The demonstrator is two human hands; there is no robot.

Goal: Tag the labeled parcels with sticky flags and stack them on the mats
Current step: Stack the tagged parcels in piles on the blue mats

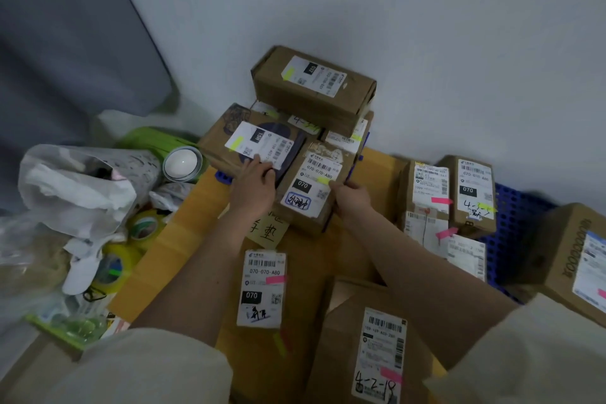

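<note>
Pale wall corner, yellow mat (377, 170) underfoot. Stacking step: left hand (254, 188) and right hand (352, 197), each grip curled on a side of the yellow-flagged parcel (310, 188) between them. Next: likely seat it flush beside the stack (311, 88) beyond.

Right-edge box (580, 259) cut off
</note>
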